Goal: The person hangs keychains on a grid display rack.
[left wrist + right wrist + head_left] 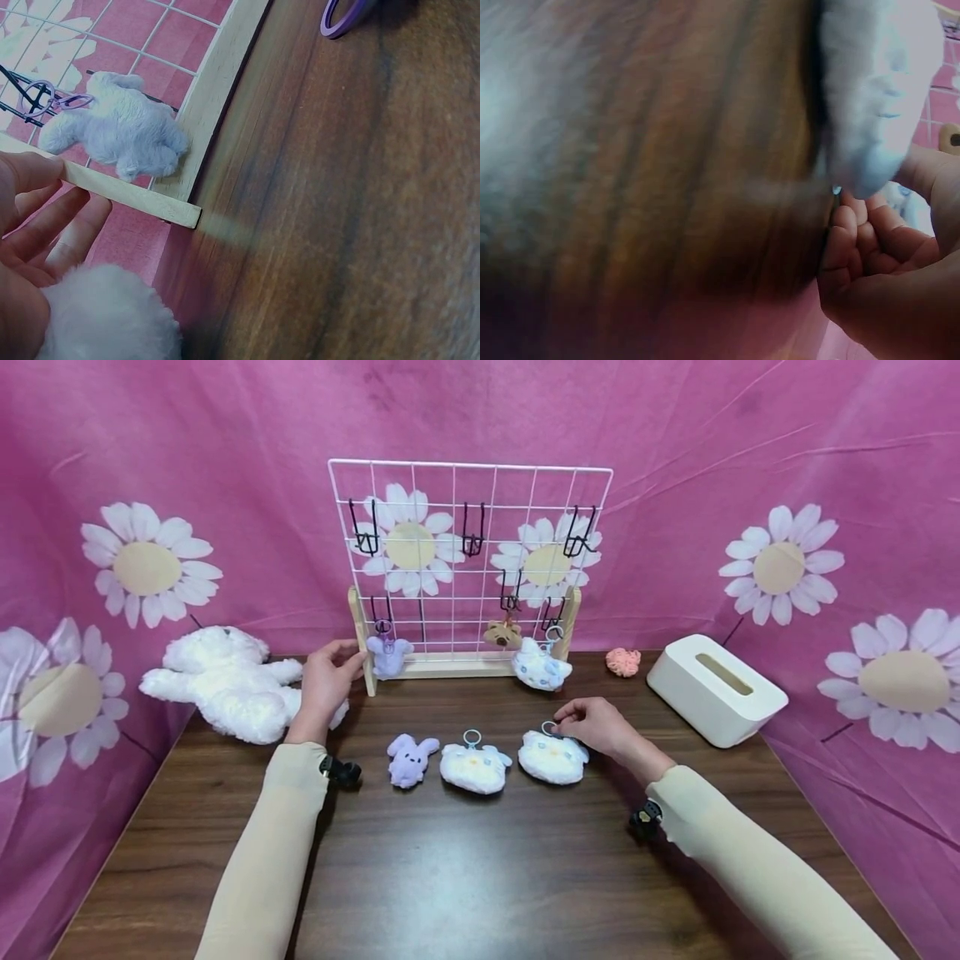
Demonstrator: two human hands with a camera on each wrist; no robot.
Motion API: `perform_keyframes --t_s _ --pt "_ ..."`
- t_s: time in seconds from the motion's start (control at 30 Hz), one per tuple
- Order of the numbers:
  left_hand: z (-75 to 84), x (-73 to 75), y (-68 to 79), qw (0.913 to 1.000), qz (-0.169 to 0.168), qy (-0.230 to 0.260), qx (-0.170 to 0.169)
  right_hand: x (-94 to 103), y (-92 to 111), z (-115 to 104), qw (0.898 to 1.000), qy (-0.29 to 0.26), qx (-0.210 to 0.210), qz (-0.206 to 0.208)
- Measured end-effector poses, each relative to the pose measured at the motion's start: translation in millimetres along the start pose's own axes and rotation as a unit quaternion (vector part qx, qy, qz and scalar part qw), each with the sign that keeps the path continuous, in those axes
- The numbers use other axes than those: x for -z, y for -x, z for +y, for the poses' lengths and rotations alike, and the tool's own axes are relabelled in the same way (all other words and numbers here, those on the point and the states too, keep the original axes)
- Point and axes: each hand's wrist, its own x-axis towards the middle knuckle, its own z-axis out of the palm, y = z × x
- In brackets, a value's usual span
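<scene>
My left hand (pixel 327 683) grips the left wooden post (pixel 139 195) of a white wire grid rack (pixel 453 467), thumb on one side and fingers on the other. Beside that post a purple plush keychain (pixel 388 657) hangs from a black hook. With its fingertips my right hand (pixel 598 727) pinches the ring end of a white plush keychain (pixel 552 760) low over the table; in the right wrist view its fluffy body (pixel 877 75) partly hides the fingers. A second white plush keychain (pixel 475 768) and a purple bunny plush (pixel 409 762) lie to its left.
A brown bear charm (pixel 502 635) and another white plush keychain (pixel 540 667) hang at the rack's lower right. Black hooks (pixel 472 539) line the upper grid. Around stand a large white plush toy (pixel 225 685), a pink scrunchie-like item (pixel 623 662) and a white tissue box (pixel 712 693).
</scene>
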Motion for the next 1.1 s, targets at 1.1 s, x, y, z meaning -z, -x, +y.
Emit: perform_keyframes --t_s 1.1 --pt "0.4 -0.3 1.0 1.0000 0.003 0.002 0.003 -9.9 -11 13 0.997 0.051 0.023 0.048"
